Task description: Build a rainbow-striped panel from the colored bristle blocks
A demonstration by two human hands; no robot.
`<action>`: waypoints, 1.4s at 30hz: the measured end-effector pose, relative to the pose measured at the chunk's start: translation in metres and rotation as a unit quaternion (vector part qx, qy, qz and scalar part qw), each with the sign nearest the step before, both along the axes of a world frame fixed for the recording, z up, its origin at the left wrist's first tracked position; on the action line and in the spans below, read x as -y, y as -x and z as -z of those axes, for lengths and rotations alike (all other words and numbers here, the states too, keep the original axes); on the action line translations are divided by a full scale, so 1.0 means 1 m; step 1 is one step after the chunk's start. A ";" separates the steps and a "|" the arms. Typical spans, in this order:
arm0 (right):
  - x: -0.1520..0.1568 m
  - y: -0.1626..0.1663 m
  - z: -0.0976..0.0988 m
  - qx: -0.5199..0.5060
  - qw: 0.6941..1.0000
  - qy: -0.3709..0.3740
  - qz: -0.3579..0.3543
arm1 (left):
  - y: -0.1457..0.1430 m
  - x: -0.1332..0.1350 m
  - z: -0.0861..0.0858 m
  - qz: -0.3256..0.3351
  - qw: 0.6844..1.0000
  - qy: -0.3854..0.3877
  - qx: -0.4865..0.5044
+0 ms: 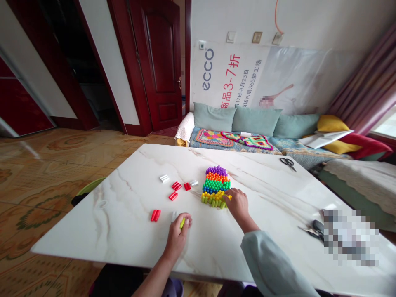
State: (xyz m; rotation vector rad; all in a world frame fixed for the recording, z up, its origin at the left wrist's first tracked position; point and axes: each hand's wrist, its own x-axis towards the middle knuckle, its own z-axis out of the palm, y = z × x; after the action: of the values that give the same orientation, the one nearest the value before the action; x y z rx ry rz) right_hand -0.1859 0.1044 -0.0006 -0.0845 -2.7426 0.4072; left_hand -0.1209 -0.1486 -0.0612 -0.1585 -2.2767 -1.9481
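Observation:
My left hand [180, 229] is closed round a lime-green piece [182, 223], a small glossy cylinder, near the table's front edge. Just behind it, a pale translucent piece [174, 215] lies on the table. My right hand [237, 203] reaches the right end of a block of upright pieces [216, 185], its fingers pinched at the yellow and lime rows. What those fingertips grip is hidden. From back to front, the block's rows run purple, orange, green, blue, yellow and lime. To the left lie red pieces [155, 215], more red ones [176, 186] and silvery-white pieces [164, 178].
The marbled white table [123, 222] carries black-handled scissors [288, 163] at the far right. Another black-handled tool [317, 229] lies nearer on the right, beside a blurred-out patch. Beyond the table's back edge stands a sofa with cushions [256, 121].

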 end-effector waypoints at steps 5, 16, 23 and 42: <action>0.002 0.000 -0.003 0.002 1.000 -0.025 0.003 | 0.002 0.000 0.004 0.004 1.000 0.006 -0.002; 0.005 -0.004 -0.013 -0.032 0.999 0.000 -0.002 | -0.001 0.001 0.002 0.002 1.000 0.011 -0.004; 0.030 -0.055 -0.039 -0.219 0.942 0.244 -0.070 | 0.001 0.002 0.007 0.008 1.000 0.018 -0.013; 0.119 -0.084 0.031 0.124 0.929 0.269 -0.220 | -0.002 0.004 0.023 0.145 0.973 0.145 -0.110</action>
State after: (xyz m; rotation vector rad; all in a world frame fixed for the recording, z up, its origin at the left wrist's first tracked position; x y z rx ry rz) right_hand -0.1020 -0.0148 -0.0316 0.3716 -2.7921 1.3497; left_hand -0.1187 -0.1529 -0.0840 -0.7392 -2.4792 -1.5975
